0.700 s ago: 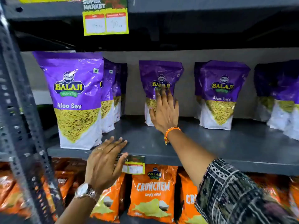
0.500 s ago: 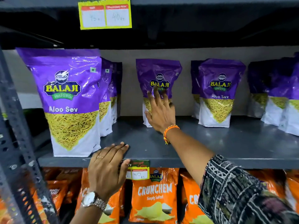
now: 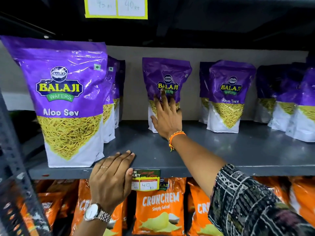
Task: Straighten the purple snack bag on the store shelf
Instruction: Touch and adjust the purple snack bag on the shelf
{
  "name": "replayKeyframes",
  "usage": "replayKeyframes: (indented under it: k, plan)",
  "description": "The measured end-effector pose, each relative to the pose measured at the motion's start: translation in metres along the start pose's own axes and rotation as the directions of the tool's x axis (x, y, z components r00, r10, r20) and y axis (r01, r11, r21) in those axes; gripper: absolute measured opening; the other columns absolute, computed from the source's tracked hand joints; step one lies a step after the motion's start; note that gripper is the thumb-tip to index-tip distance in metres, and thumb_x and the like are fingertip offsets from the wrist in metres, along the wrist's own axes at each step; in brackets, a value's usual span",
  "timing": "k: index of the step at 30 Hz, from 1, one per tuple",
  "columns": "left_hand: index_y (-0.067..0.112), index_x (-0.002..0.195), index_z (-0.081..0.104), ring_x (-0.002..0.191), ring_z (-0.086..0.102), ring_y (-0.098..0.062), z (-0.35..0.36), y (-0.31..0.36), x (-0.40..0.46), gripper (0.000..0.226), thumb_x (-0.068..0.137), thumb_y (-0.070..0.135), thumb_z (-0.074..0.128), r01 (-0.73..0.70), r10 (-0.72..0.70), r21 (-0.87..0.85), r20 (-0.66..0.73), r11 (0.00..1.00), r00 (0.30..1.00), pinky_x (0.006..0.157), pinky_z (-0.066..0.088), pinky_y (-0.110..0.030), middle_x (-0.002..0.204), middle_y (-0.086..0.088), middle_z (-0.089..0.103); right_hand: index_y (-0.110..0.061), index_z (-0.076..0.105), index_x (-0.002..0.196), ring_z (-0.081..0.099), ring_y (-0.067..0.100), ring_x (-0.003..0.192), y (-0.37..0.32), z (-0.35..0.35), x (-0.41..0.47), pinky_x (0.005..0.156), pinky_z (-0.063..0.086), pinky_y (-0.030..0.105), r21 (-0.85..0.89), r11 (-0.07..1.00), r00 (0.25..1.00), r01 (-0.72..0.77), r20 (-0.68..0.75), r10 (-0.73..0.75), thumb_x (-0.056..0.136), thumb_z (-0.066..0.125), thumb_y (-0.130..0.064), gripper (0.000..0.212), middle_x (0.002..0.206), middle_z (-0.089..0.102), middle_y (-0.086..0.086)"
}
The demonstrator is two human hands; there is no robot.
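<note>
A purple Balaji Aloo Sev snack bag [image 3: 167, 74] stands alone at the back of the grey shelf [image 3: 221, 155], leaning against the rear wall. My right hand [image 3: 166, 118] lies flat against the bag's lower front, fingers spread, palm touching it and hiding its lower half. My left hand [image 3: 112, 178] rests on the shelf's front edge, fingers together over the lip, holding nothing. It wears a watch and a ring.
A large purple bag [image 3: 68, 99] stands at the shelf's front left with more behind it. Other purple bags [image 3: 228, 96] stand to the right. Orange Crunchem bags [image 3: 158, 206] fill the lower shelf. A price tag [image 3: 146, 180] hangs beside my left hand. A metal upright [image 3: 12, 167] borders the left.
The view has moved closer and lower. My right hand slid up the bag's front. My left hand came down from mid-air to rest on the shelf edge.
</note>
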State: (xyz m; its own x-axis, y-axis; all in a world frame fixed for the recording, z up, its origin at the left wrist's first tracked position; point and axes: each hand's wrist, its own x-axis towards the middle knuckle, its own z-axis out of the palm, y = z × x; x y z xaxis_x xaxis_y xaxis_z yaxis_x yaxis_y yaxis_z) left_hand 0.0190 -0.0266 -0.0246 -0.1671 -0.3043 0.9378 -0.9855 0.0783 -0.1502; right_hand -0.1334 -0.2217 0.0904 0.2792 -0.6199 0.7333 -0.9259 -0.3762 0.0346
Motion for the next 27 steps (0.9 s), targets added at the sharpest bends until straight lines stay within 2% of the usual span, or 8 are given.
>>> replayKeyframes:
  k: [5, 10, 14, 23, 27]
  plan:
    - [0.015, 0.115, 0.077, 0.105, 0.074, -0.028, -0.001, 0.001, 0.001, 0.050, 0.105, 0.033, 0.032, -0.002, 0.002, 0.002, -0.022, 1.000, 1.000, 0.089, 0.045, -0.039, 0.119, -0.003, 0.077, -0.027, 0.017, 0.162, 0.025, 0.040, 0.151, -0.001, -0.008, -0.004, 0.099, 0.052, 0.061, -0.012, 1.000, 1.000, 0.003, 0.018, -0.002, 0.097, 0.059, -0.049, 0.081, 0.173, 0.010, 0.006]
    - [0.014, 0.117, 0.076, 0.107, 0.073, -0.028, -0.005, 0.002, 0.001, 0.048, 0.104, 0.033, 0.034, 0.008, -0.008, -0.003, 0.021, 1.000, 1.000, 0.090, 0.044, -0.040, 0.120, -0.003, 0.076, -0.026, 0.022, 0.161, 0.023, 0.038, 0.151, -0.003, -0.022, -0.012, 0.101, 0.052, 0.060, -0.011, 1.000, 1.000, -0.010, 0.026, 0.011, 0.097, 0.061, -0.047, 0.078, 0.173, 0.012, 0.005]
    - [0.015, 0.118, 0.076, 0.108, 0.073, -0.028, -0.008, 0.004, 0.002, 0.046, 0.103, 0.032, 0.036, 0.031, -0.031, -0.003, 0.054, 1.000, 0.998, 0.090, 0.043, -0.039, 0.120, -0.003, 0.076, -0.026, 0.026, 0.159, 0.025, 0.036, 0.150, -0.003, -0.037, -0.023, 0.095, 0.055, 0.058, -0.007, 1.000, 1.000, 0.000, 0.005, 0.000, 0.095, 0.064, -0.045, 0.077, 0.173, 0.013, 0.005]
    - [0.018, 0.128, 0.071, 0.117, 0.069, -0.026, -0.018, 0.000, 0.005, 0.048, 0.105, 0.033, 0.033, 0.051, -0.042, -0.036, 0.206, 0.998, 0.978, 0.094, 0.042, -0.039, 0.128, -0.002, 0.073, -0.028, 0.028, 0.159, 0.027, 0.033, 0.150, -0.003, -0.065, -0.049, 0.093, 0.057, 0.054, 0.030, 0.999, 0.999, 0.014, -0.045, -0.013, 0.092, 0.070, -0.043, 0.080, 0.171, 0.018, 0.003]
    - [0.017, 0.128, 0.071, 0.121, 0.067, -0.028, -0.020, -0.005, 0.002, 0.047, 0.104, 0.031, 0.034, 0.068, -0.056, -0.055, 0.199, 0.996, 0.978, 0.101, 0.042, -0.041, 0.129, -0.003, 0.073, -0.028, 0.030, 0.158, 0.030, 0.033, 0.149, -0.003, -0.073, -0.060, 0.090, 0.059, 0.053, 0.037, 0.999, 0.997, 0.022, -0.078, -0.019, 0.090, 0.072, -0.044, 0.081, 0.171, 0.019, 0.003]
